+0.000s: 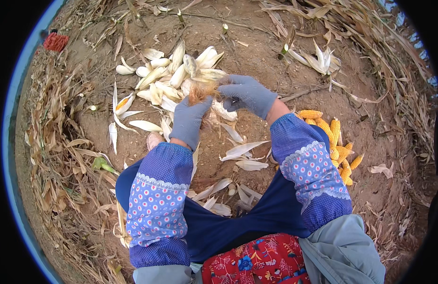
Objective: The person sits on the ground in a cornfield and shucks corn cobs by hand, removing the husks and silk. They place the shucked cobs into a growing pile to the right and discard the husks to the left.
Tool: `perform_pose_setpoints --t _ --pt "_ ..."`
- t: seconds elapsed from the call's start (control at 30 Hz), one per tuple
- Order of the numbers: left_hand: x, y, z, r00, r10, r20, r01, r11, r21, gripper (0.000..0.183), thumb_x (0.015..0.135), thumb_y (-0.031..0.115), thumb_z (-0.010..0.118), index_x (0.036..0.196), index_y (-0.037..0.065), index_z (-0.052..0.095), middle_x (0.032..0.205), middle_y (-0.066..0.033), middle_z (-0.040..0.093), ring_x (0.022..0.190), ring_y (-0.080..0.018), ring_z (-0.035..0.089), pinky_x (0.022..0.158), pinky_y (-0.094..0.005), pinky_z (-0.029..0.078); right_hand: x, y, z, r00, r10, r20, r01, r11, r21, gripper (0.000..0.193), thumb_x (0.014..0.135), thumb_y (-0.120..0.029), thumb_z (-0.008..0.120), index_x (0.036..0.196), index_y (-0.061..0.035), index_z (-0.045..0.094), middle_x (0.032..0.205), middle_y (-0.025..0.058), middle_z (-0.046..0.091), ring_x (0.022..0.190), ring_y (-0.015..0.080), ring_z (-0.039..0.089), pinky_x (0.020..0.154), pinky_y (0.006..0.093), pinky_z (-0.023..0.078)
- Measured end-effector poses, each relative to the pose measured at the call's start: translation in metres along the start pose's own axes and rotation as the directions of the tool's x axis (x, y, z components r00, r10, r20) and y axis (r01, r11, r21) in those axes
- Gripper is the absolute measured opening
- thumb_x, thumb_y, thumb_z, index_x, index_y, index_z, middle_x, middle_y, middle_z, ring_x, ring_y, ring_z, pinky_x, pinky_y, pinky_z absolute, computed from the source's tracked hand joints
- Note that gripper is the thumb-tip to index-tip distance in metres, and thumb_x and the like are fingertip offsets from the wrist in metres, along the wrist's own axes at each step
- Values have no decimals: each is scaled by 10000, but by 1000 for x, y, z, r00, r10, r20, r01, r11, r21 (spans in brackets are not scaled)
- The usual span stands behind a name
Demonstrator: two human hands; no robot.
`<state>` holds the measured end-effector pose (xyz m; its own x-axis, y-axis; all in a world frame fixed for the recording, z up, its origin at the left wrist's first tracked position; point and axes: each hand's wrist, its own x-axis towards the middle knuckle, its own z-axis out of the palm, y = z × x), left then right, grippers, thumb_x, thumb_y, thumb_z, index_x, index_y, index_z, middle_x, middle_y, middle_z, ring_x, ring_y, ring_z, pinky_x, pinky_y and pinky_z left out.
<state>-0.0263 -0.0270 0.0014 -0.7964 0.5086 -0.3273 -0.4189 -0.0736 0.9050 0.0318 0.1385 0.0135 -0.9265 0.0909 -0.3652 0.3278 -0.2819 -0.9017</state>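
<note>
topping left hand's (188, 118) gripping fingers (203, 105), corn silk (200, 92) touches right hand (249, 94), whose grip's unclear.

Bare soil (259, 53): was lit brightly and evenly by diffuse daylight; only soft shadows were cast.
Pale husks (153, 78): were rendered close to white, with detail kept.
Corn silk (199, 93): was slightly blurred.
Dry stalks (377, 43): were bent into an arc by the fisheye lens.
Blue fringe (11, 118): was left along the left rim, corners being blacked out.
</note>
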Motion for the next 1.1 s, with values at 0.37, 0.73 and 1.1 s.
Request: perform_pose_setpoints --t 0.37,0.73,1.1 --pt "-3 6 6 996 38 -78 -27 990 141 262 790 179 681 983 11 625 777 7 600 622 -52 511 535 -193 407 3 3 0 975 -207 -79 194 970 -149 276 767 -178 691 972 -18 597 706 15 565 581 76 506 546 216 436" --pt "2 0 4 981 142 -133 -136 989 55 275 788 136 676 1013 -9 614 867 -27 625 716 -77 557 626 -205 455 8 13 0 975 -196 -107 183 976 -117 195 762 -171 695 869 -30 612 685 6 556 566 75 501 509 217 419" --pt "0 5 1 972 102 -212 -95 995 44 306 782 142 682 1021 -32 603 865 -44 621 720 -95 565 638 -213 456 6 1 -25 891 -227 -394 242 970 -10 172 756 -134 675 866 -26 600 675 12 550 535 84 495 472 214 402"
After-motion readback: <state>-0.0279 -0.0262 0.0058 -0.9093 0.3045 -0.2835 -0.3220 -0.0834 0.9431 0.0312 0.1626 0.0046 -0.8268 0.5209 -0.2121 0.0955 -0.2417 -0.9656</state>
